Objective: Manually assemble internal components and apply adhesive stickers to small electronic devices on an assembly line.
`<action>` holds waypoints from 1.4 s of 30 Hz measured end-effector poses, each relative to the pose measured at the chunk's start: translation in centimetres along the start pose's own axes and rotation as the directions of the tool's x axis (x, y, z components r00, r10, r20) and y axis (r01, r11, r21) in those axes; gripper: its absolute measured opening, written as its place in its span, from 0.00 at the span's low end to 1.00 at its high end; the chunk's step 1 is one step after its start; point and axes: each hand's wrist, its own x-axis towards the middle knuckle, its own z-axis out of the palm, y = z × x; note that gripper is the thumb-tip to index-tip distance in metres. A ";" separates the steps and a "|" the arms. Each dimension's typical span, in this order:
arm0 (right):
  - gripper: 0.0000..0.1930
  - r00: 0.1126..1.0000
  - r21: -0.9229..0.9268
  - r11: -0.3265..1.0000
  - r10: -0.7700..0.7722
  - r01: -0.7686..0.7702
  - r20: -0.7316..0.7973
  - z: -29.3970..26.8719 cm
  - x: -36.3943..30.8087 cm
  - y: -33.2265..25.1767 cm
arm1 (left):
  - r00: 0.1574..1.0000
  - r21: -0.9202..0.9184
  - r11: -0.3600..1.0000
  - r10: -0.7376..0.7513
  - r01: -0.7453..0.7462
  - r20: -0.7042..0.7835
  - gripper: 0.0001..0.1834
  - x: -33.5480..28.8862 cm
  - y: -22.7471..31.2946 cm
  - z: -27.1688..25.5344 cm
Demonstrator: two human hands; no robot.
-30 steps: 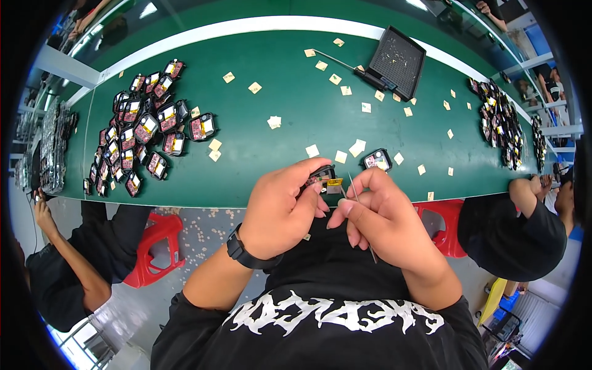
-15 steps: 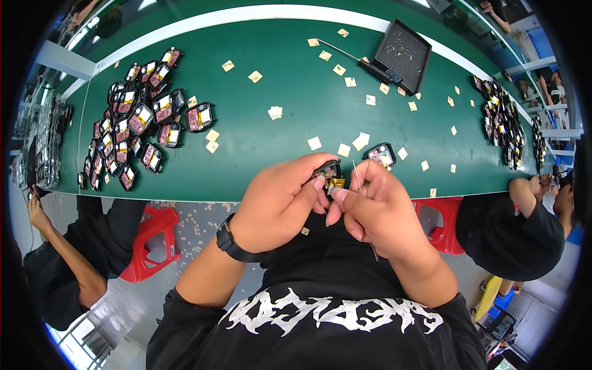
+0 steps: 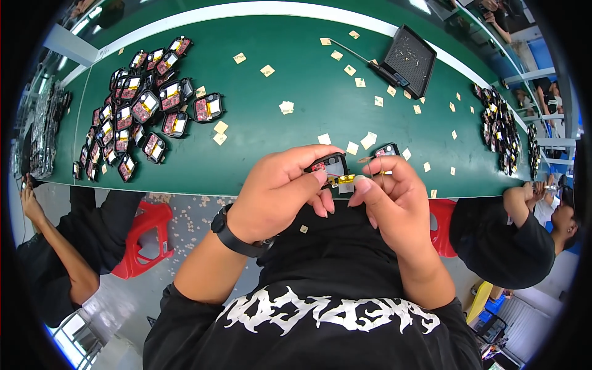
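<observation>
My left hand [image 3: 280, 192] is closed round a small black plastic housing [image 3: 333, 164], tilted up at the table's near edge. Inside the housing a red circuit board [image 3: 318, 167] shows, with thin wires. A flat part with yellow tape [image 3: 346, 179] hangs out at its lower right, beside my right thumb. My right hand [image 3: 394, 194] is closed in a pinch on a thin metal tool [image 3: 370, 168], mostly hidden by the fingers. A small paper square [image 3: 364, 160] shows by the tool's upper end. Just behind the right fingers lies another open housing [image 3: 387, 150].
A heap of similar open housings [image 3: 145, 106] covers the left of the green table [image 3: 246, 117]; more [image 3: 499, 126] lie far right. Paper squares [image 3: 267, 71] are scattered about. A black tray [image 3: 410, 58] with an electric screwdriver [image 3: 388, 74] stands at the back. People sit on both sides.
The housing has turned in my left hand, so its inside faces up more. My right hand has shifted slightly right, and the tool points differently, with a paper square by its end.
</observation>
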 end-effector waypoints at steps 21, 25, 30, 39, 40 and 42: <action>0.18 0.838 -0.660 0.517 -0.314 0.546 0.447 0.0 4.2 -3.5 | 0.993 -0.119 0.986 0.108 -0.112 -0.041 0.24 0.2 -0.7 -0.7; 0.13 0.841 -0.660 0.523 -0.290 0.539 0.457 -0.1 5.4 -3.6 | 0.993 -0.047 0.994 0.091 -0.094 -0.081 0.23 0.5 -0.6 -0.4; 0.13 0.922 -0.543 0.783 -0.098 0.304 0.375 -0.6 5.2 -2.9 | 0.981 -0.025 0.996 0.081 -0.086 -0.174 0.22 0.5 -0.4 -0.2; 0.08 0.926 -0.535 0.761 -0.244 0.367 0.288 -0.2 5.6 -2.1 | 0.932 0.216 0.960 0.236 -0.179 -0.274 0.19 0.8 -1.2 0.5; 0.08 0.937 -0.503 0.793 -0.258 0.344 0.234 0.2 5.6 -1.8 | 0.934 0.213 0.961 0.233 -0.178 -0.270 0.19 0.8 -1.2 0.5; 0.08 0.934 -0.497 0.793 -0.268 0.352 0.234 0.1 5.5 -1.2 | 0.930 0.248 0.945 0.272 -0.211 -0.246 0.20 0.9 -1.0 0.2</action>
